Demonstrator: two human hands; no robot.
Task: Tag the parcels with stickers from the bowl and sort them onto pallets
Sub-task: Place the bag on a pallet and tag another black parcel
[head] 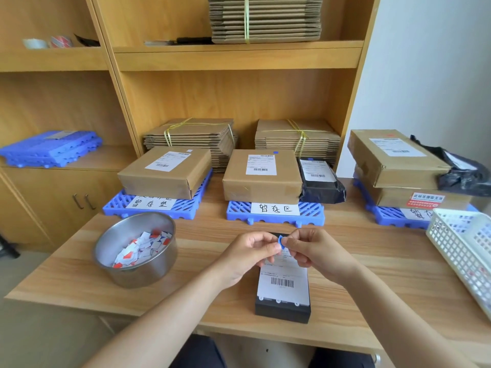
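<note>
Wood desk (79, 272), shelf unit (239, 58) behind. Strapped flat cardboard bundles: one on the top shelf (265, 18), two at the desk's back (191, 136) (297, 138). Tape rolls (61, 41) upper left. White mesh basket (462, 251) on the desk's right. Cabinet doors (61, 200) lower left.

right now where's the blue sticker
The sticker is centre front in the head view, pinched between the left hand and right hand just above the black parcel, right of the bowl.

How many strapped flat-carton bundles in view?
3. Top bundle on the upper shelf; left bundle and right bundle side by side at the back of the desk. Others could sit off-frame.
</note>
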